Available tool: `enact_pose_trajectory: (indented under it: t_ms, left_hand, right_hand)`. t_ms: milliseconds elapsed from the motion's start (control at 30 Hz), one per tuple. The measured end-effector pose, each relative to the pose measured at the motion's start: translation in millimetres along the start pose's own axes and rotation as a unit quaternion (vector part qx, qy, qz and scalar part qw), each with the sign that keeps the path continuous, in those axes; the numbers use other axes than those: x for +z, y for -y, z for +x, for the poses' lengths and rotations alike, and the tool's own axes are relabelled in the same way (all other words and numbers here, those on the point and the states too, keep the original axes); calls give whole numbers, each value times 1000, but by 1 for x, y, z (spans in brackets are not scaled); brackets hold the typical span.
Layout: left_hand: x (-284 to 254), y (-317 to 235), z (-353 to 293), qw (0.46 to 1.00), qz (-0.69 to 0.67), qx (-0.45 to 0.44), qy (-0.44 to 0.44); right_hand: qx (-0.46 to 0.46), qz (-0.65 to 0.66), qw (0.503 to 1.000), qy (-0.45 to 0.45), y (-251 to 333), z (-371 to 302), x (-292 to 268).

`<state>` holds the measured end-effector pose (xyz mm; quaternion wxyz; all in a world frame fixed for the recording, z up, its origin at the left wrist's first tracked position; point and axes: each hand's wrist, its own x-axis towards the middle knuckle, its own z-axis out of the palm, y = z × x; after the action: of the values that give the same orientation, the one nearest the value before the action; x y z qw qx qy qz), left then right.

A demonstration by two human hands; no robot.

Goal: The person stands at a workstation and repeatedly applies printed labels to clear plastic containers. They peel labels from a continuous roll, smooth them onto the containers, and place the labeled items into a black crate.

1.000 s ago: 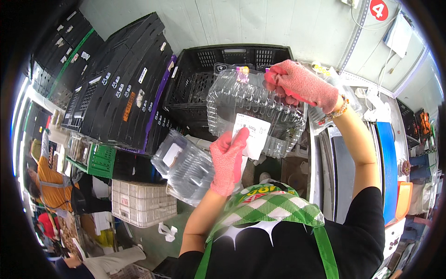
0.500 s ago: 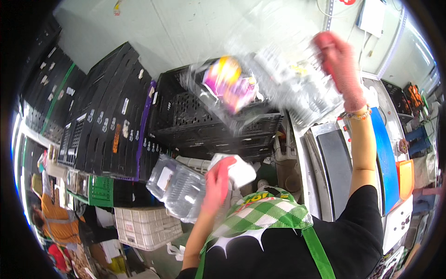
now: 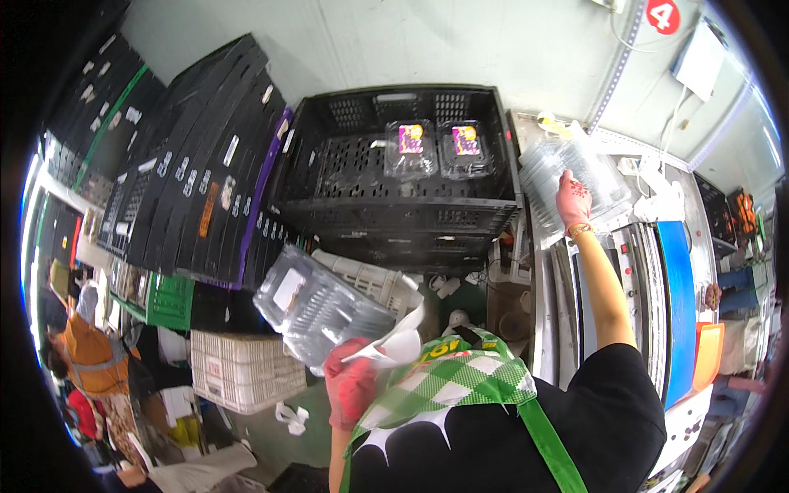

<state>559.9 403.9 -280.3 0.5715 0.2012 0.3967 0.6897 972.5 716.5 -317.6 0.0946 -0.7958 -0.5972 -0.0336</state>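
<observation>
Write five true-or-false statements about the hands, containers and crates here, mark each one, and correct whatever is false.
1. The right hand is at the stack of clear containers. True.
2. The left hand holds an orange tray. False: it holds white paper.
3. Two clear packs with purple-and-yellow labels lie in the black crate. True.
4. The blue board is on the left side of the picture. False: it is on the right, beyond the right forearm.
5. Both hands are bare. False: both wear pinkish gloves.
6. A white crate stands on the floor at the left. True.
</observation>
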Motion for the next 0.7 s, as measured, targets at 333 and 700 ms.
enact_pose_trajectory:
  t_ms: [333,700]
  left_hand:
    - [-37,15,-44,990,55,-40,-120]
    - [-41,-25,-62,955,69,7,-290]
  right_hand:
    - [-458,364,801,131,227,-184,10]
    - [-685,118,636,336,336,-289,71]
